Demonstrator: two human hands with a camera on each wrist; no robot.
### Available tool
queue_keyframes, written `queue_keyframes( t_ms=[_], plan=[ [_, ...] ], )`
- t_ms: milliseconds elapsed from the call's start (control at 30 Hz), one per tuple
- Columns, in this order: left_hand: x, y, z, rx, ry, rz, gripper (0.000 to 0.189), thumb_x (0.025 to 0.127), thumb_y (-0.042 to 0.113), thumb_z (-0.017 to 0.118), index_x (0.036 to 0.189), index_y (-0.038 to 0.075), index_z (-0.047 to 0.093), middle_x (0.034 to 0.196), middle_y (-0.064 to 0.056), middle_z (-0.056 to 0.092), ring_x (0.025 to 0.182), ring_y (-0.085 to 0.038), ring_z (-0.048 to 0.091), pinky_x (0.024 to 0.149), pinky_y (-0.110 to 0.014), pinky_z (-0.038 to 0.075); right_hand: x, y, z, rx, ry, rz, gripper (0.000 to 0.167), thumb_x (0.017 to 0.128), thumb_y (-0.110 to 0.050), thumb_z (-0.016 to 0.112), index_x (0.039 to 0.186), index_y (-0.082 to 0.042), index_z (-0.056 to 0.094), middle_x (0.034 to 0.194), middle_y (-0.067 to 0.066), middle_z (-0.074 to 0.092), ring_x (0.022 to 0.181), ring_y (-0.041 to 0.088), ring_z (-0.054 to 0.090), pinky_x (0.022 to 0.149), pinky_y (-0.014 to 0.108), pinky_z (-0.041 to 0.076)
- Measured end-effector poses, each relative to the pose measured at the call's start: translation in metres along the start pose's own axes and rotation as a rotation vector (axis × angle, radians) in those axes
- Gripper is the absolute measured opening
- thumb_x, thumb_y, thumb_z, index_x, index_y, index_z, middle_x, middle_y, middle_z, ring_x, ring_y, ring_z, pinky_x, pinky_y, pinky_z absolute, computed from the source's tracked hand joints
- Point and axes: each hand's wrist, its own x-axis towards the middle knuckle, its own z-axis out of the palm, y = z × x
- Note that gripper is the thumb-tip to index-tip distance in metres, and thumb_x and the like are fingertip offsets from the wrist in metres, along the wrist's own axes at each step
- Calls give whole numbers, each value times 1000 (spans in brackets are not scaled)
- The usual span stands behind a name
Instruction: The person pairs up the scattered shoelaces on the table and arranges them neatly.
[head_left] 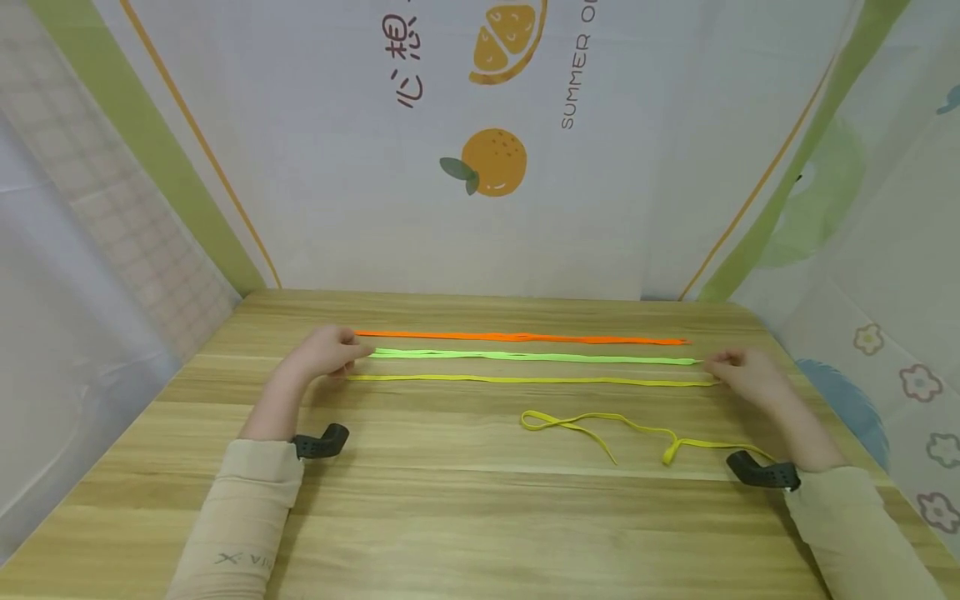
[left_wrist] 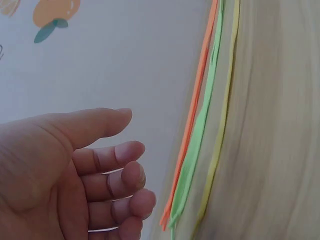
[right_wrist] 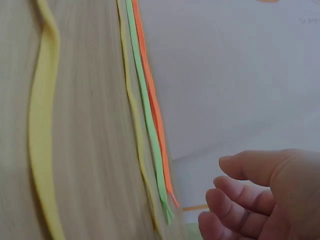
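Three lengths of shoelace lie straight and nearly parallel across the table: an orange shoelace (head_left: 555,338) farthest, a bright green shoelace (head_left: 525,357) in the middle, a straight yellow shoelace (head_left: 525,380) nearest. The orange and green ones look doubled in places. My left hand (head_left: 321,354) hovers by their left ends; in the left wrist view its thumb stands apart from loosely bent fingers (left_wrist: 125,177), with nothing between. Close to the right ends is my right hand (head_left: 750,379), its thumb and fingers (right_wrist: 225,207) likewise apart and holding nothing in the right wrist view.
A second yellow shoelace (head_left: 611,416) lies loosely looped nearer me, running towards the right wrist. Beyond the wooden table (head_left: 465,517) hangs a white printed curtain (head_left: 337,208), with more cloth at both sides. Each wrist wears a black camera mount (head_left: 322,442).
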Motion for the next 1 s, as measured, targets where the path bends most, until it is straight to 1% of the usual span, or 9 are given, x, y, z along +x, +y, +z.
queue_keyframes(
  t_ms=[167, 233, 367, 433, 500, 567, 667, 833, 1000],
  plan=[
    [0, 16, 6, 39, 13, 51, 31, 96, 28, 58, 89, -2, 57, 70, -11, 56, 61, -28, 54, 56, -32, 40, -3, -13, 1, 25, -26, -32, 41, 99, -29, 51, 114, 10, 56, 98, 20, 63, 86, 31, 60, 67, 34, 47],
    [0, 22, 10, 53, 12, 77, 30, 96, 28, 58, 90, -1, 59, 73, -12, 59, 66, -29, 57, 57, -33, 42, -4, -17, 2, 19, -37, -34, 42, 99, -30, 52, 115, 9, 56, 100, 21, 63, 87, 32, 60, 68, 34, 48],
    [2, 32, 20, 37, -2, 130, 27, 95, 26, 60, 92, -1, 61, 80, -16, 62, 70, -30, 59, 60, -34, 46, -6, -24, 3, -5, -50, -42, 44, 99, -33, 52, 117, 7, 57, 101, 20, 63, 87, 31, 61, 70, 36, 47],
    [3, 38, 26, 30, -6, 160, 25, 95, 24, 61, 91, -1, 63, 80, -15, 62, 70, -28, 59, 61, -33, 47, -7, -27, 4, -16, -49, -54, 44, 99, -34, 53, 116, 6, 58, 99, 18, 64, 85, 29, 60, 70, 37, 46],
    [3, 44, 31, 32, -8, 180, 23, 94, 24, 62, 90, 1, 64, 74, -12, 60, 65, -25, 56, 59, -32, 45, -8, -30, 5, -13, -50, -70, 42, 98, -32, 55, 115, 5, 59, 97, 17, 64, 84, 28, 59, 70, 37, 45],
    [1, 50, 36, 46, -4, 201, 22, 93, 24, 63, 90, 2, 65, 71, -9, 58, 62, -22, 53, 57, -32, 43, -9, -33, 6, -7, -50, -92, 39, 98, -31, 56, 113, 5, 60, 94, 16, 64, 83, 28, 59, 70, 37, 45],
    [-2, 59, 43, 67, 2, 225, 22, 92, 25, 64, 90, 3, 66, 70, -5, 56, 61, -18, 49, 57, -32, 41, -10, -39, 8, 3, -54, -131, 33, 97, -27, 59, 109, 4, 62, 91, 14, 64, 81, 26, 57, 69, 36, 44],
    [-4, 72, 54, 119, 36, 269, 18, 90, 24, 64, 84, 8, 67, 73, 1, 58, 61, -15, 49, 58, -32, 42, -14, -48, 10, 9, -69, -183, 24, 95, -22, 62, 102, 1, 64, 88, 10, 63, 81, 22, 55, 69, 36, 44],
    [-6, 83, 65, 156, 50, 301, 15, 90, 26, 64, 82, 14, 65, 76, 3, 60, 66, -15, 52, 61, -32, 44, -18, -56, 11, -1, -92, -193, 23, 95, -22, 62, 102, -1, 65, 88, 8, 64, 83, 21, 56, 70, 36, 45]
  ],
)
